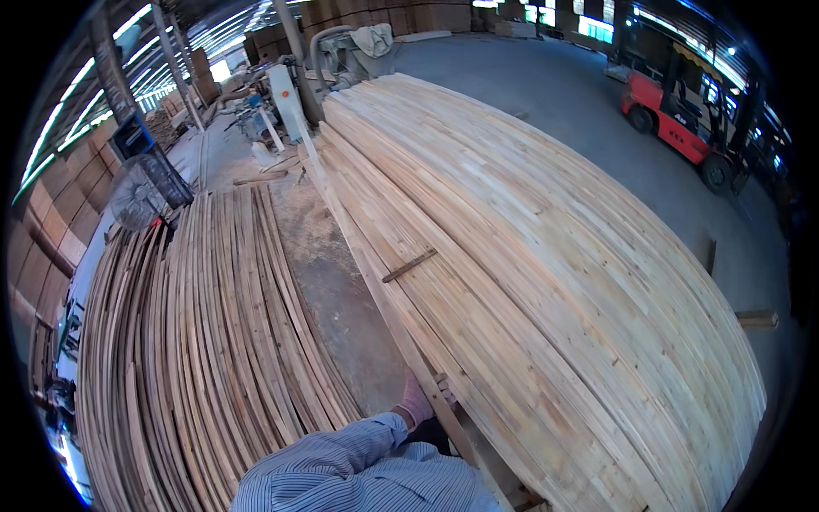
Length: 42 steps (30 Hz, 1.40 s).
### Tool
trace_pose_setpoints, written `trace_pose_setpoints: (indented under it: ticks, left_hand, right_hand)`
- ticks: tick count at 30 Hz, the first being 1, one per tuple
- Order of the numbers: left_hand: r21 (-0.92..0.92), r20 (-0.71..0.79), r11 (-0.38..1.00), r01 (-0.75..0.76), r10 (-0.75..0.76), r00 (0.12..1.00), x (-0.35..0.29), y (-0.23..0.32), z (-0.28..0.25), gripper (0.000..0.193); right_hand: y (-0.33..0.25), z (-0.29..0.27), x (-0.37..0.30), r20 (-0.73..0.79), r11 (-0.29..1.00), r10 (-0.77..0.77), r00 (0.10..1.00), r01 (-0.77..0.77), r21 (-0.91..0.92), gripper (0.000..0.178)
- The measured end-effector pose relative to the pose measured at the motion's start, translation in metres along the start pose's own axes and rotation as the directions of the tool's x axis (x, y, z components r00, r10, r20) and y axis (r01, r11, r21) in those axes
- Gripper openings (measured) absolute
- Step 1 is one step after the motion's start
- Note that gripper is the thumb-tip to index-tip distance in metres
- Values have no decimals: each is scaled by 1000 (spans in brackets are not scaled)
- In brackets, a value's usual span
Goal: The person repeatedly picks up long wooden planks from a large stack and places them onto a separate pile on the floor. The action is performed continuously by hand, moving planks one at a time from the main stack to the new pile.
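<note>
A long narrow board (363, 256) runs from the machine at the back down past my body, along the left edge of a broad stack of pale planks (546, 230). My gloved left hand (415, 401) is closed around this board near its lower end. Gloved fingertips show on the board's right side, seemingly from the same hand curled underneath. My right hand does not show. A short dark stick (409, 265) lies across the planks, ahead of the hand.
Rough brown boards (222, 307) lie piled at my left. Behind them stands a round fan (136, 196). A pale machine (286, 98) is at the back, with sawdust (303, 205) on the floor before it. A red forklift (674, 119) is parked at the far right.
</note>
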<state>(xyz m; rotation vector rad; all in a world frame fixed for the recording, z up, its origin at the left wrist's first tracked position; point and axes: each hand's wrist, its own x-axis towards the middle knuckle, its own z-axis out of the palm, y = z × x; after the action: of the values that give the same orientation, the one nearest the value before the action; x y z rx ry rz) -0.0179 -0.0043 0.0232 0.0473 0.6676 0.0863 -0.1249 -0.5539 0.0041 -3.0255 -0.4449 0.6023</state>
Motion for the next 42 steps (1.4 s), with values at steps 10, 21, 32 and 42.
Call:
trace_pose_setpoints:
  ticks: [10,21,32,42]
  left_hand:
    - [288,-406,917,-276,378,832,34,128,-28,86]
    - [345,-522,905,-249,405,750,41,177,-45,91]
    - [323,-153,945,54,-5,988,19,61,-86,49]
    - [110,183,988,111,-130,974,25,-39,-143,43]
  right_hand:
    - [-129,-30,118,46,965,-121,992,107,240,40]
    - [-99,-18,112,135,970,-86,987,52,238,53]
    - [-103,7,136,231,969,-146,962,91,231,66]
    - [-298,-96,172,214,820,-450,867,306,484,71]
